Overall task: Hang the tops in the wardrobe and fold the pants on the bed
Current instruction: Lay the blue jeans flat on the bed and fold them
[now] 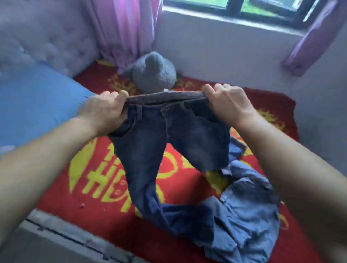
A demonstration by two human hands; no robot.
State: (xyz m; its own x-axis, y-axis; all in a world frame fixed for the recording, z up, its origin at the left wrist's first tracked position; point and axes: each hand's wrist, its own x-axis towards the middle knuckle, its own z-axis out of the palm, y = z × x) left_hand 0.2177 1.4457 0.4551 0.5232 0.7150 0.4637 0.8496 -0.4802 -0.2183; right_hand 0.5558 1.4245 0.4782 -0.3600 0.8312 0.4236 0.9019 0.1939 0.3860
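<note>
Grey plush toy (151,72); blue pillow (32,104); pink curtain (123,25)

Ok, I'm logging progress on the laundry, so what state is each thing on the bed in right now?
dark jeans: held up by the waistband, unfolded, legs trailing onto the bed
left hand: fingers shut on the waistband's left end
right hand: fingers shut on the waistband's right end
lighter blue garment: crumpled on the red blanket, not folded
grey plush toy: sitting by the wall
blue pillow: lying at the headboard

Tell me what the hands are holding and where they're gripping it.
Both hands hold the dark jeans by the waistband: left hand at one end, right hand at the other.
</note>
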